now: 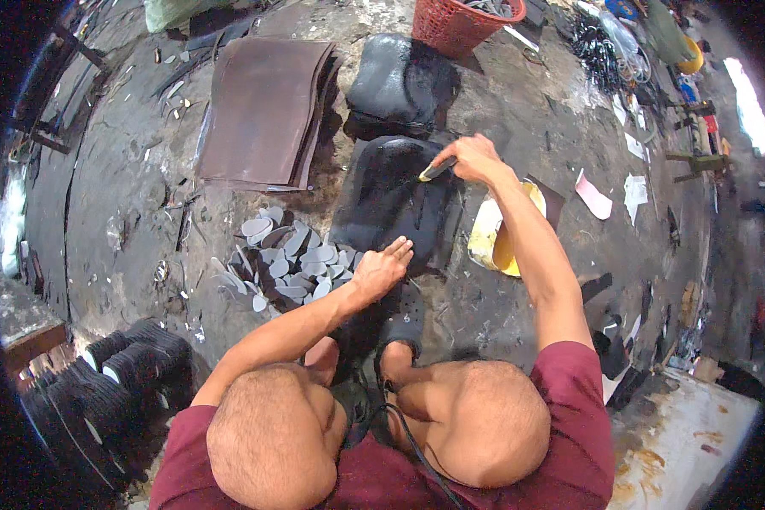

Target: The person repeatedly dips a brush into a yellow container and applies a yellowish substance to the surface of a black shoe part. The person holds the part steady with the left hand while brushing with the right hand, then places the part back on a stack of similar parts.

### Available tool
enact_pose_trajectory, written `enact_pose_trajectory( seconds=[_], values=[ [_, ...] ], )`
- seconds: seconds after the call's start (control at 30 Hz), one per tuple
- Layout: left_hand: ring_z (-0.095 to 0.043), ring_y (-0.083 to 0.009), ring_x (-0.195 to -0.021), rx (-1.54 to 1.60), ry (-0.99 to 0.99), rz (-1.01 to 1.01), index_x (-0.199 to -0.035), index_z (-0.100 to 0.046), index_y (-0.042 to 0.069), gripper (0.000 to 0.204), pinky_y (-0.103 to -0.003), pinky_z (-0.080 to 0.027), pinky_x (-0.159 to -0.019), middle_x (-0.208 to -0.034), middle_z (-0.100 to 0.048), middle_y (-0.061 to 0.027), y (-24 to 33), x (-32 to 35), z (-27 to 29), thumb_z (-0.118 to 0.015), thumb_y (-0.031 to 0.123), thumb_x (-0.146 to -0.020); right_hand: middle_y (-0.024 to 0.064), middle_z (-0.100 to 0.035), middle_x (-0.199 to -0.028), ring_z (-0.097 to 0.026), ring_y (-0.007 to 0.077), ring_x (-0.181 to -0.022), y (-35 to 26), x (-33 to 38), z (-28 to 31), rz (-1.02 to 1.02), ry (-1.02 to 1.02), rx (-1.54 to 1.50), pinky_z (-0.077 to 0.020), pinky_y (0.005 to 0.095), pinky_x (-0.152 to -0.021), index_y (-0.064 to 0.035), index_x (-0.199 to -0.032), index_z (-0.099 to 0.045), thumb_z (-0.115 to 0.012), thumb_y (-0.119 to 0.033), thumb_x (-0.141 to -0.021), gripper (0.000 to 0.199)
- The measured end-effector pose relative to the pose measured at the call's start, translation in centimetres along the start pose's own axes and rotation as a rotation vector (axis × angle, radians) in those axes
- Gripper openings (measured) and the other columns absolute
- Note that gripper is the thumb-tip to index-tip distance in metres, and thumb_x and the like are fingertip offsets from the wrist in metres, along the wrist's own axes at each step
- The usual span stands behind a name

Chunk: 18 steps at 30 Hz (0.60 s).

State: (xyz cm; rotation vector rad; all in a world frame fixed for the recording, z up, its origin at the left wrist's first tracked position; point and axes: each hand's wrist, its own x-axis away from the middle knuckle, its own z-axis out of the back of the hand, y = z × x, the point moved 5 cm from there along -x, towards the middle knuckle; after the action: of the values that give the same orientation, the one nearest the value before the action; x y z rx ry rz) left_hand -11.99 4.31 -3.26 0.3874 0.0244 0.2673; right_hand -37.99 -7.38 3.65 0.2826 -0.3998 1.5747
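Observation:
A black sheet (391, 191) lies on the ground in front of my feet, with a dark, slightly shiny surface. My left hand (382, 270) rests at its near edge, fingers stretched out and nothing in them. Over the sheet's far right part, my right hand (472, 159) is closed round a brush (438, 169) with a dark handle and a pale yellow tip. That tip is at or just above the sheet; I cannot tell if it touches. To the right, partly behind my forearm, stands a yellow cut-open container (487, 234) with whitish smears.
Beyond the sheet sits a black bundle (399, 81), with brown sheets (263, 110) stacked to its left. Grey oval pieces (293, 263) lie heaped by my left hand. A red basket (463, 25) stands far off; black sole-shaped pieces (85, 408) are stacked near left.

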Motion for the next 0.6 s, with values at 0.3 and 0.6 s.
enact_pose_trajectory(
  seconds=[0.3, 0.6],
  values=[
    [-0.044, -0.0205, -0.143, 0.054, 0.080, 0.038, -0.132, -0.060, 0.003, 0.047, -0.035, -0.061, -0.080, -0.151, -0.050, -0.0073, -1.5, -0.7, 1.4, -0.059, 0.008, -0.085, 0.0121, -0.075, -0.099, -0.071, 0.0349, -0.099, -1.8, 6.8, -0.1, -0.208, 0.261, -0.239, -0.0564, 0.0483, -0.081, -0.0343, -0.124, -0.067, -0.065, -0.025, -0.087, 0.037],
    [-0.049, -0.0223, -0.138, 0.106, 0.147, 0.052, -0.134, -0.059, 0.003, 0.058, -0.036, -0.060, -0.082, -0.148, -0.053, -0.0077, -2.4, -1.5, 1.6, -0.066, 0.005, -0.077, 0.0142, -0.073, -0.108, -0.070, 0.0364, -0.096, -9.9, 5.0, -6.1, -0.036, 0.623, 0.117, -0.0559, 0.0490, -0.083, -0.0260, -0.122, -0.068, -0.061, -0.017, -0.086, 0.038]
  ],
)
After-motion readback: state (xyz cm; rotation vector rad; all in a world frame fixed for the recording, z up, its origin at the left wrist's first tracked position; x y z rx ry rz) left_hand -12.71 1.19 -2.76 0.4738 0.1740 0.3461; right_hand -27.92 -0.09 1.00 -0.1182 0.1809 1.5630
